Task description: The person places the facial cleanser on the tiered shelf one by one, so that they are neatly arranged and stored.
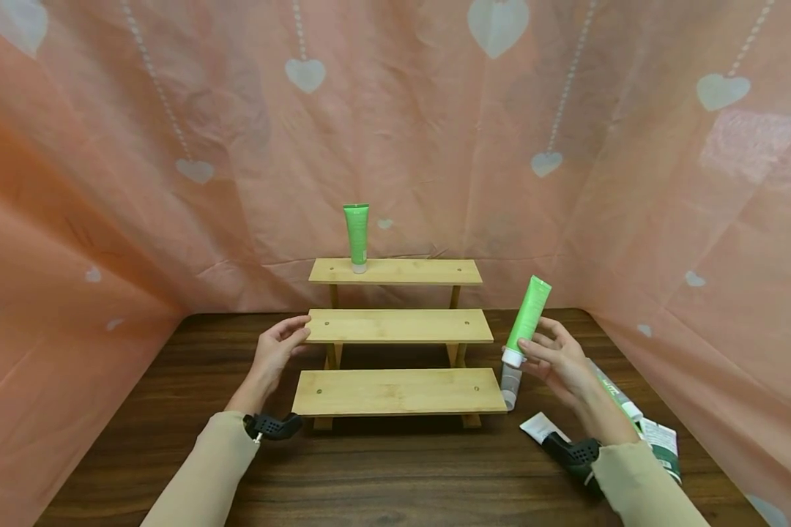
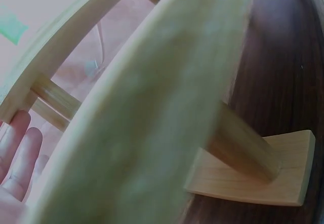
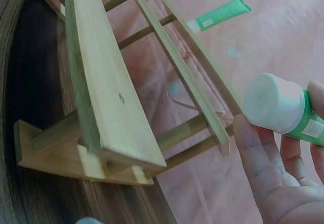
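Observation:
My right hand grips a green squeeze tube near its white cap, with the cap pointing down and the tube leaning right. This hand is right of a three-tier wooden display stand. In the right wrist view, the fingers lie along the white cap. My left hand touches the left end of the stand's middle shelf with its fingertips. A second green tube stands upright, cap down, on the left part of the top shelf.
A grey tube is beside the stand's right end, partly behind the held tube. Further right on the dark wooden table lie several tubes, among them a grey one and a dark green and white one. A pink curtain surrounds the table.

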`<action>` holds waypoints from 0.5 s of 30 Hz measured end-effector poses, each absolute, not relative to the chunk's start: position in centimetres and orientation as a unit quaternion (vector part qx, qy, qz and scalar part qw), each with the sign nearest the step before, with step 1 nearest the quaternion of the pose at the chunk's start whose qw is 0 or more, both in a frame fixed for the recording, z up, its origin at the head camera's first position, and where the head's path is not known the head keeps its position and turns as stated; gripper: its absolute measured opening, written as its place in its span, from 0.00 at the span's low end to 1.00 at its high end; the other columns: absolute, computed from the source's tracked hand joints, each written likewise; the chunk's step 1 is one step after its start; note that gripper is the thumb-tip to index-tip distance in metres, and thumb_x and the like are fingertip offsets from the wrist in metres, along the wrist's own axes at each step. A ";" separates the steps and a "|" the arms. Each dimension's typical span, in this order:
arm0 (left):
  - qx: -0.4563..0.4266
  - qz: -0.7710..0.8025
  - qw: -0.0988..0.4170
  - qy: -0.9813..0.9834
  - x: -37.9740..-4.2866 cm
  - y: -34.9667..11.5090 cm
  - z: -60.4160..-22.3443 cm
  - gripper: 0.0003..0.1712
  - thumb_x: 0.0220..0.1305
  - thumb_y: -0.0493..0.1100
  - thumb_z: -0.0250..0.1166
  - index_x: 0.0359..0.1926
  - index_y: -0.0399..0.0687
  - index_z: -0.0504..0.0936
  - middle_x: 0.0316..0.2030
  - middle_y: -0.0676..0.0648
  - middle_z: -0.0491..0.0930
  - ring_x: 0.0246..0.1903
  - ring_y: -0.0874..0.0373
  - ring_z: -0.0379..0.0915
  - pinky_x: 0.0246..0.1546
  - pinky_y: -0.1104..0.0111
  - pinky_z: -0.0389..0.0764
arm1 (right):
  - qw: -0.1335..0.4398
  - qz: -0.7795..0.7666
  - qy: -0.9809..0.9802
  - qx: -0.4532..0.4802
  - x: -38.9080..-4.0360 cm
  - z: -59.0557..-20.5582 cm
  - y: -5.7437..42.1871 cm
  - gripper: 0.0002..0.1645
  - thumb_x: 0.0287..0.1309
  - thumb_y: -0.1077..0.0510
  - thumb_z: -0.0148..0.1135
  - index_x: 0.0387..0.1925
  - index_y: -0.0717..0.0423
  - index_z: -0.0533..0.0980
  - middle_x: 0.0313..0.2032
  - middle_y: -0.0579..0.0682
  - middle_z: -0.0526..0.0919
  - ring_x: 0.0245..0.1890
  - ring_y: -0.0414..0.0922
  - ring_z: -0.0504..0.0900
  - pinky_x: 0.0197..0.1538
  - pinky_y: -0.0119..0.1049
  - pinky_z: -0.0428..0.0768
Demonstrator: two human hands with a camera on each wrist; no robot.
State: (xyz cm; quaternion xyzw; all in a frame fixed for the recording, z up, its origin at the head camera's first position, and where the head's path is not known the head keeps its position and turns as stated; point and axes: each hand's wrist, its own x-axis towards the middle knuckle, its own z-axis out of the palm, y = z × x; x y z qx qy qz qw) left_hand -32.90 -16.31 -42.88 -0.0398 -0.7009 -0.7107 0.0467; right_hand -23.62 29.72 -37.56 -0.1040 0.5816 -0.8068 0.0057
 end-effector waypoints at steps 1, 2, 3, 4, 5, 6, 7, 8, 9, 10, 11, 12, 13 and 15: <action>-0.039 -0.710 0.046 -0.702 -32.9 -16.4 -42.9 0.23 0.61 0.44 0.64 0.56 0.39 0.75 0.52 0.41 0.74 0.42 0.60 0.74 0.52 0.50 0.71 | 0.005 -0.808 0.580 -0.107 -23.7 -37.5 29.5 0.25 0.61 0.72 0.52 0.54 0.53 0.57 0.40 0.52 0.79 0.37 0.48 0.83 0.39 0.40 0.81; -0.039 -0.709 0.045 -0.703 -32.9 -16.4 -42.9 0.24 0.61 0.44 0.65 0.56 0.39 0.75 0.52 0.41 0.74 0.42 0.61 0.74 0.52 0.50 0.71 | 0.005 -0.810 0.577 -0.109 -23.8 -37.4 29.3 0.25 0.61 0.73 0.52 0.54 0.53 0.56 0.40 0.52 0.79 0.37 0.49 0.83 0.39 0.40 0.81; -0.040 -0.709 0.044 -0.703 -32.9 -16.5 -42.9 0.24 0.60 0.44 0.65 0.56 0.39 0.75 0.52 0.41 0.75 0.41 0.61 0.74 0.52 0.51 0.71 | 0.006 -0.811 0.575 -0.110 -24.0 -37.3 29.0 0.25 0.61 0.73 0.52 0.54 0.53 0.56 0.40 0.52 0.79 0.37 0.49 0.83 0.40 0.41 0.81; -0.041 -0.710 0.044 -0.702 -33.0 -16.5 -42.9 0.25 0.60 0.45 0.65 0.56 0.38 0.75 0.51 0.41 0.75 0.41 0.61 0.74 0.51 0.52 0.72 | 0.006 -0.812 0.573 -0.110 -24.1 -37.2 28.8 0.25 0.60 0.73 0.52 0.54 0.53 0.56 0.40 0.53 0.79 0.38 0.49 0.83 0.40 0.41 0.81; -0.041 -0.711 0.044 -0.701 -33.0 -16.6 -42.9 0.25 0.59 0.45 0.66 0.56 0.38 0.75 0.51 0.42 0.75 0.41 0.62 0.74 0.50 0.54 0.73 | 0.006 -0.812 0.574 -0.110 -24.2 -37.1 28.6 0.25 0.60 0.73 0.52 0.54 0.53 0.56 0.40 0.53 0.78 0.38 0.48 0.82 0.41 0.41 0.81; -0.042 -0.712 0.044 -0.700 -33.0 -16.6 -42.9 0.26 0.59 0.45 0.66 0.56 0.38 0.75 0.50 0.42 0.76 0.40 0.62 0.74 0.49 0.56 0.75 | 0.006 -0.812 0.574 -0.109 -24.3 -37.0 28.3 0.25 0.60 0.73 0.52 0.54 0.53 0.56 0.40 0.53 0.78 0.38 0.48 0.82 0.41 0.41 0.81; -0.042 -0.712 0.044 -0.700 -33.0 -16.7 -42.8 0.26 0.59 0.45 0.66 0.56 0.38 0.75 0.50 0.43 0.76 0.40 0.62 0.75 0.47 0.58 0.76 | 0.006 -0.812 0.574 -0.107 -24.5 -36.9 28.1 0.26 0.60 0.73 0.52 0.54 0.53 0.56 0.41 0.53 0.78 0.38 0.48 0.82 0.41 0.41 0.81; -0.042 -0.712 0.044 -0.699 -33.0 -16.7 -42.8 0.26 0.58 0.45 0.67 0.56 0.38 0.75 0.49 0.43 0.77 0.40 0.62 0.75 0.46 0.60 0.76 | 0.006 -0.811 0.576 -0.105 -24.6 -36.8 27.9 0.26 0.60 0.73 0.52 0.54 0.53 0.56 0.41 0.53 0.77 0.39 0.47 0.82 0.41 0.40 0.81; -0.041 -0.713 0.044 -0.699 -33.0 -16.7 -42.8 0.26 0.58 0.45 0.67 0.56 0.37 0.75 0.48 0.44 0.77 0.40 0.62 0.75 0.46 0.60 0.77 | 0.004 -0.809 0.579 -0.102 -24.7 -36.7 27.7 0.26 0.60 0.73 0.53 0.54 0.52 0.56 0.41 0.53 0.77 0.39 0.47 0.81 0.41 0.40 0.81; -0.041 -0.713 0.044 -0.698 -33.1 -16.8 -42.8 0.27 0.58 0.45 0.67 0.56 0.37 0.75 0.47 0.45 0.78 0.40 0.62 0.75 0.46 0.60 0.77 | 0.002 -0.806 0.583 -0.098 -24.8 -36.6 27.4 0.26 0.60 0.72 0.53 0.54 0.52 0.56 0.42 0.53 0.77 0.39 0.46 0.81 0.41 0.40 0.81; -0.040 -0.713 0.043 -0.698 -33.1 -16.8 -42.8 0.27 0.57 0.45 0.67 0.55 0.38 0.75 0.47 0.46 0.78 0.40 0.62 0.75 0.46 0.59 0.76 | 0.000 -0.804 0.587 -0.094 -25.0 -36.5 27.2 0.26 0.60 0.72 0.53 0.54 0.52 0.56 0.42 0.53 0.77 0.39 0.46 0.81 0.41 0.40 0.81; -0.039 -0.713 0.042 -0.699 -33.1 -16.8 -42.8 0.27 0.57 0.46 0.68 0.55 0.38 0.75 0.46 0.47 0.78 0.40 0.62 0.75 0.47 0.58 0.76 | -0.002 -0.802 0.591 -0.089 -25.1 -36.4 26.9 0.26 0.60 0.72 0.54 0.54 0.52 0.57 0.42 0.53 0.77 0.39 0.46 0.81 0.41 0.39 0.81; -0.039 -0.712 0.042 -0.700 -33.2 -16.8 -42.9 0.27 0.57 0.46 0.68 0.55 0.38 0.75 0.46 0.47 0.78 0.40 0.62 0.75 0.48 0.56 0.75 | -0.005 -0.799 0.596 -0.085 -25.2 -36.3 26.6 0.26 0.60 0.71 0.54 0.55 0.53 0.57 0.42 0.53 0.77 0.39 0.46 0.81 0.41 0.39 0.81; -0.040 -0.712 0.040 -0.700 -33.3 -16.8 -42.9 0.27 0.57 0.46 0.68 0.55 0.38 0.75 0.45 0.47 0.78 0.40 0.62 0.75 0.49 0.55 0.74 | -0.007 -0.793 0.604 -0.078 -25.4 -36.1 26.1 0.27 0.60 0.70 0.56 0.55 0.53 0.57 0.43 0.52 0.77 0.39 0.46 0.81 0.41 0.39 0.80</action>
